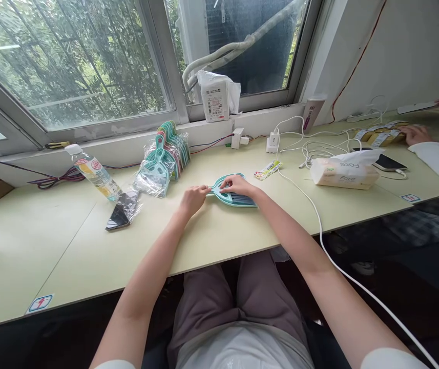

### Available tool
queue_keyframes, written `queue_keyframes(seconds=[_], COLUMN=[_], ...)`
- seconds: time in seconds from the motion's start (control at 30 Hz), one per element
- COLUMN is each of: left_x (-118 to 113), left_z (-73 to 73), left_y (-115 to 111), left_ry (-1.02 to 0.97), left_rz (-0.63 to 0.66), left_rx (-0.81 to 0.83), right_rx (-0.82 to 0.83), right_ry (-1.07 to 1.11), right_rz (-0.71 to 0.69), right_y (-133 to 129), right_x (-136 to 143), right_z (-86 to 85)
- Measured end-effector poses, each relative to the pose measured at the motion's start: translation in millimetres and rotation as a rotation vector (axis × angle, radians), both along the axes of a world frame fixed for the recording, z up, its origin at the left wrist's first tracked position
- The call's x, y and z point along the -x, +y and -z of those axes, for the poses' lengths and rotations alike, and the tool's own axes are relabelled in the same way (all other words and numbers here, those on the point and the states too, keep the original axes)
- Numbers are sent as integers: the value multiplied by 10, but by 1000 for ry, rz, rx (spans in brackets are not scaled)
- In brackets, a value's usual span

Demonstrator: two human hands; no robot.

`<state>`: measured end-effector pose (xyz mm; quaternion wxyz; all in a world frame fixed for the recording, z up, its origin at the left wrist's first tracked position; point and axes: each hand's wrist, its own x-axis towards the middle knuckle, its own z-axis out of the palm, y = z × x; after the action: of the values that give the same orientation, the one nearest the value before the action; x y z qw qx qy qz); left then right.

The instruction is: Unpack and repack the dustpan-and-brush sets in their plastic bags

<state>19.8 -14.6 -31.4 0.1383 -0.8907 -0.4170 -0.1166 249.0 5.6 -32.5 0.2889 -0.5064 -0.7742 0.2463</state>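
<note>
A small teal dustpan and brush set lies on the table in front of me, its handle pointing left and dark bristles showing at its right part. My left hand is closed around the end of the handle. From above, my right hand reaches over the broad part, thumb and fingertips pinched on it near the base of the handle. Just what the fingertips grip there is partly hidden. Further left stands a row of similar sets, and one wrapped in clear plastic leans at its front.
Left are a drink bottle and a phone partly under clear film. A colourful card, a tissue pack and white cables lie right. Another person's hand rests by yellow bundles. The table's front edge is close.
</note>
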Motion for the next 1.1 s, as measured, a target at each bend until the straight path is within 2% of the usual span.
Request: queue_keyframes(seconds=[0.13,0.3,0.37,0.47,0.53,0.6,0.67,0.73,0.8,0.87,1.0,1.1], left_x=[2,33,43,24,-24,-103,-195,-273,-305,-280,-114,5], left_z=[-21,54,72,29,-35,-91,-112,-89,-35,27,100,90], left_y=[-20,19,45,59,32,-32,-118,-192,-212,-163,47,162], left_ry=[-2,-96,-217,-598,-927,-1187,-1299,-1307,-1319,-1376,-1539,-1634], left_rz=[11,60,64,-18,-85,-78,21,130,166,126,24,-14], left_rx=[14,9,5,19,160,504,920,1180,1247,1226,1159,1119], right_rx=[13,-26,-57,-112,-184,-262,-306,-296,-266,-253,-236,-76], right_ry=[-32,-66,-53,-48,-76,-90,-64,-23,8,10,-103,-215], right_rz=[-15,-34,-23,46,119,207,280,305,292,336,669,812], right_y=[-17,-18,-37,-105,-168,-232,-280,-301,-288,-245,-112,5], right_x=[-1,5,23,76,130,189,242,265,236,134,-263,-559], right_z=[-12,23,15,-46,-104,-156,-194,-227,-261,-290,-221,-20])
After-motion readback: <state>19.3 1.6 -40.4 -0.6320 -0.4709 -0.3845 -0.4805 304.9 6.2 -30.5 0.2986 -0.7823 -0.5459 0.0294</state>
